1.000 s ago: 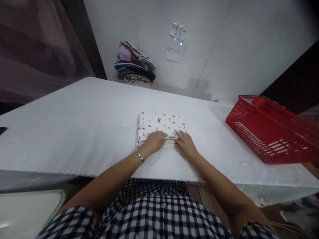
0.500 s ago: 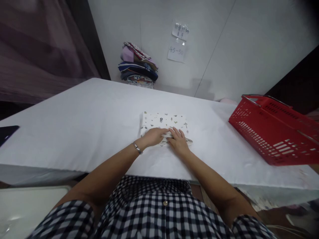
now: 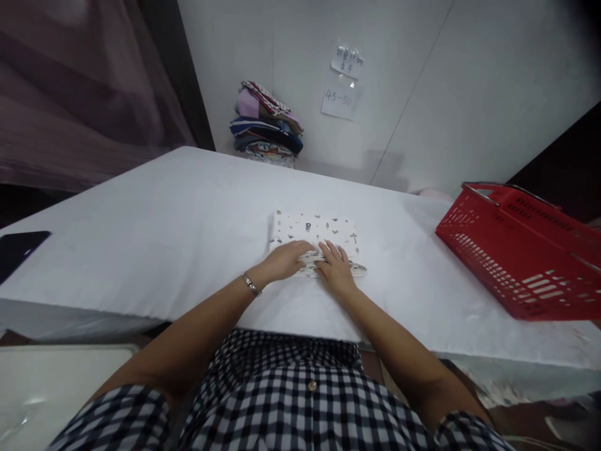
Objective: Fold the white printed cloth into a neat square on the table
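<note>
A folded white cloth with small printed motifs lies flat in the middle of the table, its layered edge facing me. My left hand is closed on the left part of that near edge, fingers over the top layers. Just to its right, my right hand grips the same edge, with its fingers on top and its thumb at the folds. A small gap separates the two hands, and layers of cloth show in it. The undersides of the folds are hidden.
The table has a white cover. A red plastic basket stands at the right, and a dark flat object lies at the left edge. Behind the table is a stack of folded fabrics against the wall.
My left hand has slid slightly left along the near edge, widening the gap to my right hand. My right hand stays on the cloth. The camera view has shifted a little.
</note>
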{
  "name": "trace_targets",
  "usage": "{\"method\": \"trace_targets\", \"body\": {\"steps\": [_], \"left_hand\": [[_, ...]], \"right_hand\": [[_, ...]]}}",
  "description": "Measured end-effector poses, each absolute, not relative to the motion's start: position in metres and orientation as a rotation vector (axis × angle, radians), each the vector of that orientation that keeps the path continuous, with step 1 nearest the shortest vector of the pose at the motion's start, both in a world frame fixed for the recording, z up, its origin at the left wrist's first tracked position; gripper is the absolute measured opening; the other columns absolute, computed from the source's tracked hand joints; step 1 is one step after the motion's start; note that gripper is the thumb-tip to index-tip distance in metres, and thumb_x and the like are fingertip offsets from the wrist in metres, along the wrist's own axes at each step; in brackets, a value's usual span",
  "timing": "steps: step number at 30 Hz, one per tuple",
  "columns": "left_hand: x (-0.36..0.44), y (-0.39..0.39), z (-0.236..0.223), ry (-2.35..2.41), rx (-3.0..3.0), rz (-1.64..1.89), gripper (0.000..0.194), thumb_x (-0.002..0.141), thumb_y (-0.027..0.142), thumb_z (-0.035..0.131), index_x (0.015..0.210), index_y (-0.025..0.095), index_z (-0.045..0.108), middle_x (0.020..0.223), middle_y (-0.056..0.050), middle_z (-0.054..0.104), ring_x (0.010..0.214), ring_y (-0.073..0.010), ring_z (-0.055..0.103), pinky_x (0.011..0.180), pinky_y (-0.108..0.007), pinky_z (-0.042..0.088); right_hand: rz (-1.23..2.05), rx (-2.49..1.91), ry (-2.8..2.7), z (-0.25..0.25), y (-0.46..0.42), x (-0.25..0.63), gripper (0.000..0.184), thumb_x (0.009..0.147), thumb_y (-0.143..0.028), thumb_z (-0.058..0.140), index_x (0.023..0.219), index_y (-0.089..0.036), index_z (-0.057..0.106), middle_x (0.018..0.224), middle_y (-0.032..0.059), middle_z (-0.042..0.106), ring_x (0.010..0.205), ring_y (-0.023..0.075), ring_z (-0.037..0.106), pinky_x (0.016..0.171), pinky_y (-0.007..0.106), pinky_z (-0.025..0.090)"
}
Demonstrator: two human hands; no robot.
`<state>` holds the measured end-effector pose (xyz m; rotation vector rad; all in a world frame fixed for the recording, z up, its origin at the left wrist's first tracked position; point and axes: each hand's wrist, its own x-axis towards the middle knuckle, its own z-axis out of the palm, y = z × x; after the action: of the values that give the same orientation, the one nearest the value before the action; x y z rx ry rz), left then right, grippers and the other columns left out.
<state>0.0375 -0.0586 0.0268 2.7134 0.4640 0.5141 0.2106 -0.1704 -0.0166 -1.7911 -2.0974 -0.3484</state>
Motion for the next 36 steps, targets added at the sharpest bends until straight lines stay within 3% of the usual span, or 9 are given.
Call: {"method": "trace_targets", "body": {"steps": [3, 7, 11, 16, 25, 36], "left_hand": [[0.027, -0.059, 0.019, 0.418, 2.723, 0.648, 0.033, 0.079, 0.003, 0.043, 0.104, 0.019, 0.057, 0.131, -0.007, 0.053, 0.119, -0.0187, 0.049, 0.097, -0.037, 0.044], [0.019, -0.059, 0.009, 0.431, 2.769, 0.686, 0.022, 0.083, 0.005, 0.04, 0.083, 0.017, 0.059, 0.123, -0.008, 0.057, 0.111, -0.0199, 0.053, 0.09, -0.039, 0.047], [0.017, -0.062, 0.005, 0.49, 2.852, 0.641, 0.022, 0.082, 0.006, 0.045, 0.088, 0.018, 0.062, 0.12, -0.008, 0.059, 0.11, -0.022, 0.054, 0.091, -0.04, 0.046], [0.017, -0.064, 0.004, 0.541, 2.869, 0.615, 0.012, 0.085, 0.021, 0.054, 0.093, 0.02, 0.063, 0.122, -0.008, 0.058, 0.113, -0.0232, 0.053, 0.093, -0.042, 0.044], [0.015, -0.065, 0.004, 0.56, 2.862, 0.614, 0.012, 0.086, 0.025, 0.056, 0.093, 0.02, 0.064, 0.123, -0.008, 0.057, 0.113, -0.0235, 0.052, 0.093, -0.042, 0.043], [0.005, -0.075, 0.003, 0.48, 2.962, 0.741, 0.028, 0.093, 0.018, 0.038, 0.08, 0.016, 0.063, 0.125, -0.009, 0.058, 0.116, -0.0218, 0.048, 0.093, -0.04, 0.041]], "right_hand": [[-0.275, -1.783, -2.084, -0.014, -0.173, 0.21, 0.019, 0.089, -0.031, 0.054, 0.095, -0.02, 0.069, 0.146, 0.0107, 0.04, 0.139, 0.0286, 0.025, 0.111, 0.052, 0.019], [-0.216, -1.793, -2.042, -0.013, -0.172, 0.209, 0.025, 0.092, -0.034, 0.049, 0.092, -0.021, 0.071, 0.143, 0.0095, 0.044, 0.138, 0.0287, 0.028, 0.109, 0.053, 0.023], [-0.309, -1.766, -2.062, -0.014, -0.169, 0.207, 0.024, 0.092, -0.03, 0.048, 0.09, -0.021, 0.071, 0.14, 0.0094, 0.048, 0.136, 0.0285, 0.032, 0.107, 0.053, 0.025], [-0.375, -1.717, -2.125, -0.016, -0.166, 0.207, 0.022, 0.092, -0.027, 0.049, 0.089, -0.021, 0.069, 0.138, 0.0099, 0.049, 0.134, 0.0273, 0.034, 0.107, 0.053, 0.025], [-0.24, -1.591, -2.077, -0.017, -0.168, 0.211, 0.023, 0.094, -0.024, 0.042, 0.091, -0.021, 0.064, 0.137, 0.0079, 0.051, 0.135, 0.0212, 0.033, 0.107, 0.047, 0.028], [-0.189, -1.634, -2.147, -0.017, -0.166, 0.209, 0.026, 0.095, -0.024, 0.039, 0.094, -0.021, 0.065, 0.131, 0.0085, 0.056, 0.124, 0.0224, 0.045, 0.101, 0.045, 0.034]]}}
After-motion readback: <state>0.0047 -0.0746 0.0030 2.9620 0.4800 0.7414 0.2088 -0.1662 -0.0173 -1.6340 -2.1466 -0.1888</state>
